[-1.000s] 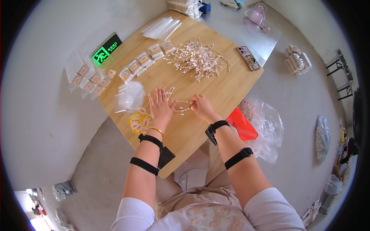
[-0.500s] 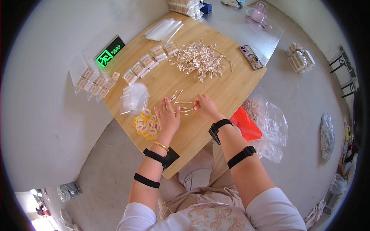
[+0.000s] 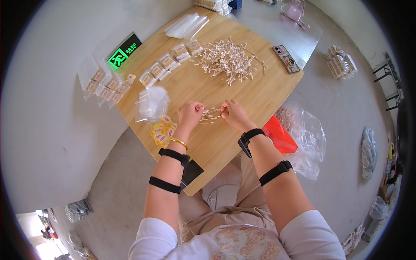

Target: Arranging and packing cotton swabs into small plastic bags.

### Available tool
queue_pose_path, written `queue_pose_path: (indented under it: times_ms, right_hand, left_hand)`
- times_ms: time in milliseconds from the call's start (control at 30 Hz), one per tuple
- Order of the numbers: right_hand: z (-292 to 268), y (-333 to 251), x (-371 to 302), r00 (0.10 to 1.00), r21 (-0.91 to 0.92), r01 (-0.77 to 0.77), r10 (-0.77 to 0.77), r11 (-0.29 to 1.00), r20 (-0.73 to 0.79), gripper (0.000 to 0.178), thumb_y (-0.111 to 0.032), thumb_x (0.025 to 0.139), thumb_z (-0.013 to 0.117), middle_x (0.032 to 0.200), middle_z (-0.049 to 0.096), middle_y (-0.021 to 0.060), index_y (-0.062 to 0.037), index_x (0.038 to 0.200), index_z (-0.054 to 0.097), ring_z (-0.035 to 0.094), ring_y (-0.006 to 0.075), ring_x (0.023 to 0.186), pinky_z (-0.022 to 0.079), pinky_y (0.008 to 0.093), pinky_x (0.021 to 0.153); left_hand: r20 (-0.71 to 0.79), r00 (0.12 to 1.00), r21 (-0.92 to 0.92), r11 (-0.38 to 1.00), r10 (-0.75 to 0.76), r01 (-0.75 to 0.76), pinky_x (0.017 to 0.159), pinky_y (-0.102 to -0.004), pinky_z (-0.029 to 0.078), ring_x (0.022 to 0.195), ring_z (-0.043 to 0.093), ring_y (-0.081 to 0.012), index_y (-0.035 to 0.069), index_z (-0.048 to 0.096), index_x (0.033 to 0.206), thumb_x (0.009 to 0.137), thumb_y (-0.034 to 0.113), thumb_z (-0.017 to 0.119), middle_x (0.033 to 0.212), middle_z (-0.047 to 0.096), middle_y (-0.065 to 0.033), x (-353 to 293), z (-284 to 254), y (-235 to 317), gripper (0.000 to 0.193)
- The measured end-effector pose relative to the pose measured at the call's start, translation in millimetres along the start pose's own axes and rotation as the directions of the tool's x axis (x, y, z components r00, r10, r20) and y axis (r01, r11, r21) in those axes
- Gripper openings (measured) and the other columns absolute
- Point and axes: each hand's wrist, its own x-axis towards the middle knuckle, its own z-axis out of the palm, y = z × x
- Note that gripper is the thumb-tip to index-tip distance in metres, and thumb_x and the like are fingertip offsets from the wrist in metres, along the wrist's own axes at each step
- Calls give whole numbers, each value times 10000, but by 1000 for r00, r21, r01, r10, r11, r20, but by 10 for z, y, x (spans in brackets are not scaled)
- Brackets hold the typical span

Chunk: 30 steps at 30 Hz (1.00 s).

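Observation:
Over the near part of the wooden table (image 3: 203, 151), a small loose bunch of cotton swabs (image 3: 210, 115) lies crosswise between my hands. My left hand (image 3: 190, 115) is closed, thumb and fingers pinched at the left ends of the swabs. Curled fingers of my right hand (image 3: 235, 114) close at the right ends; how many swabs each hand grips is hidden. Yellow-and-white printed cards (image 3: 163, 131) lie heaped beside my left wrist, with a stack of clear plastic bags (image 3: 152, 104) just beyond. Farther off is a large pile of cotton swabs (image 3: 227, 60).
Filled clear packs (image 3: 167, 60) form a row left of the pile. Clear plastic sleeves (image 3: 186, 26) lie at the far edge, a phone (image 3: 286, 59) at the right corner. A lit green sign (image 3: 118, 58) stands by the wall. A red bag (image 3: 279, 135) is beside the table's right edge.
My left hand has gone from flat with fingers stretched to closed at the swab ends. The swabs between my hands are gathered closer together. My right hand has shifted slightly right.

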Motion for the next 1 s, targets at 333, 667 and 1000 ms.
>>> queue_pose_path:
  times_ms: [333,667,1000]
  right_hand:
    - [-30,143,56,1000,150,6,-2,989,-26,120,-83,849,624,975,621,176,-33,956,603,616,362,955,499,417,810]
    - [-23,38,-83,990,330,17,30,944,-137,141,-95,939,511,964,625,186,-16,1005,608,602,348,940,468,396,832]
    - [22,-237,-213,879,-228,390,-435,892,-196,336,-101,948,532,1378,509,151,-30,1275,568,438,340,1327,368,448,1105]
  left_hand:
    - [-105,913,363,870,394,-334,1176,-507,180,1422,318,-332,28,375,1469,901,392,618,1499,394,-176,-787,98,80,717]
    - [122,952,565,768,281,-300,1226,-507,38,1527,114,-279,-57,174,1538,944,625,441,1628,168,-195,-603,200,238,943]
    - [171,969,622,743,178,-246,1225,-517,3,1531,82,-285,-51,178,1541,958,637,381,1632,151,-196,-750,250,265,924]
